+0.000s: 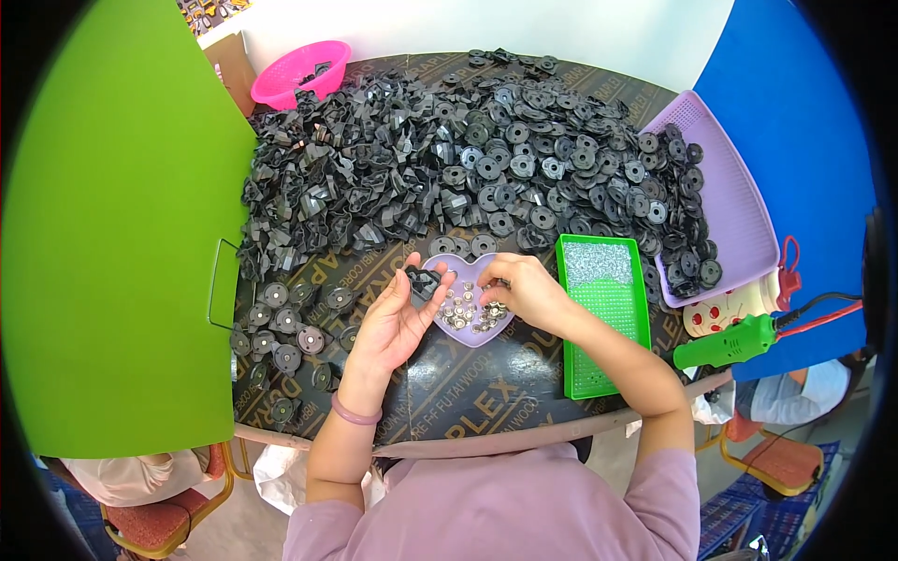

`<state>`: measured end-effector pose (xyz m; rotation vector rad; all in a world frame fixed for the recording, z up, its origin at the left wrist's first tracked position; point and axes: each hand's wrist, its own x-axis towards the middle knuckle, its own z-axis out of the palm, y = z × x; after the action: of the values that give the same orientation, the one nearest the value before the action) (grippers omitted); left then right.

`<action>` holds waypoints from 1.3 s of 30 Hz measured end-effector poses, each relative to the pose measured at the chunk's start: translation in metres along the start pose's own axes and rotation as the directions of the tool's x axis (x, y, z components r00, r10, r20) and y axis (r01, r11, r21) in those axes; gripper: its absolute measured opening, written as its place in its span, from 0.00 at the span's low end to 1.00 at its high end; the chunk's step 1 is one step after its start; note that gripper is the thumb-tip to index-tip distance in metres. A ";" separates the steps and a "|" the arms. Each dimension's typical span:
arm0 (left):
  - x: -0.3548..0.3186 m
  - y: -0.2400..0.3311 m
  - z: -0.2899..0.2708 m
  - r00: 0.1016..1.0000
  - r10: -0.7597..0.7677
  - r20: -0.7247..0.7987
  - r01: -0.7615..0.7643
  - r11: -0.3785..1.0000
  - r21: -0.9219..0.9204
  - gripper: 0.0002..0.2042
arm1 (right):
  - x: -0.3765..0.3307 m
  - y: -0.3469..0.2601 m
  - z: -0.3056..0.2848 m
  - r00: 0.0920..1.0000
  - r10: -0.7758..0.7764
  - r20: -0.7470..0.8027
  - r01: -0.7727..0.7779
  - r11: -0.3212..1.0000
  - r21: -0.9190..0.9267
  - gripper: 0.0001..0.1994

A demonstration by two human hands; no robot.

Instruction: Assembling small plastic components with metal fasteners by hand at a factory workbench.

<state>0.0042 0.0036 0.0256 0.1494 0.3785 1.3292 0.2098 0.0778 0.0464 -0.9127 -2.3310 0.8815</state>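
My left hand [400, 313] holds a black plastic part [424, 281] between thumb and fingers, at the left edge of a purple heart-shaped tray [472, 339]. Small silver metal pieces [462, 311] lie in that tray. Over its right side is my right hand [520, 287], bent down with the fingertips together among the pieces; what they pinch, if anything, is hidden. Just behind the tray lie a few round black discs [484, 245]. Left of my left forearm, several round black pieces with light centres [287, 357] are spread on the table.
A large heap of black plastic parts [374, 168] covers the table's far side. To the right stand a green tray [606, 385] with tiny silvery bits, a purple basket [739, 220] and a green corded tool [725, 344]. A pink basket [271, 86] sits far left. Green [112, 234] and blue [795, 187] panels flank the table.
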 end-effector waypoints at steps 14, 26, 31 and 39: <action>-0.001 -0.018 -0.009 0.994 -0.106 0.034 0.105 0.994 0.042 0.17 | -0.004 -0.034 -0.020 0.987 0.041 -0.155 -0.021 0.991 0.130 0.07; -0.009 -0.028 -0.003 0.982 -0.159 0.100 0.154 0.987 0.053 0.17 | -0.005 -0.034 0.010 0.786 -0.572 -0.237 0.520 0.817 -0.249 0.13; -0.010 -0.029 -0.006 0.981 -0.157 0.109 0.152 0.987 0.052 0.18 | -0.006 -0.039 0.006 0.800 -0.529 -0.282 0.516 0.847 -0.127 0.09; -0.011 -0.025 -0.007 0.965 -0.226 0.132 0.229 0.973 -0.006 0.19 | -0.007 -0.013 -0.031 0.923 0.381 0.049 -0.137 0.207 0.969 0.19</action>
<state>0.0225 -0.0137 0.0131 0.1691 0.2616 1.0895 0.2289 0.0772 0.0747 -0.7172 -0.9542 1.9365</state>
